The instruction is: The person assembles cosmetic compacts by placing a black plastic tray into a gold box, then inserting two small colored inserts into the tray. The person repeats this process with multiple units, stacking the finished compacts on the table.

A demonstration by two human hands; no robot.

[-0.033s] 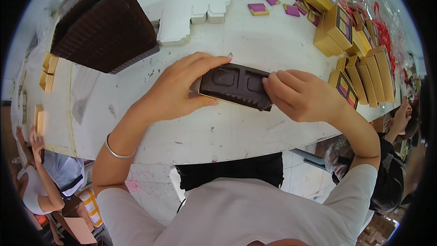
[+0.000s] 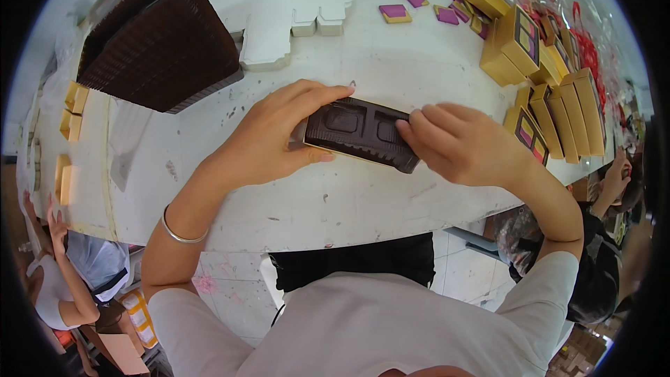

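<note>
Near the middle of the bench point(image 2: 335, 209), a dark tray point(image 2: 366, 126) sits over a gold-edged box point(image 2: 349, 154). My left fingers point(image 2: 328, 95) hold the box's left end in a wide span, thumb on the near side; my right fingers point(image 2: 427, 128) are curled closed, seemingly pinching the tray's right end. I judge the tray mostly in but not yet bedded flat, and its visible pockets are bare, whereas boxes point(image 2: 577, 115) on my right already show coloured pieces
</note>
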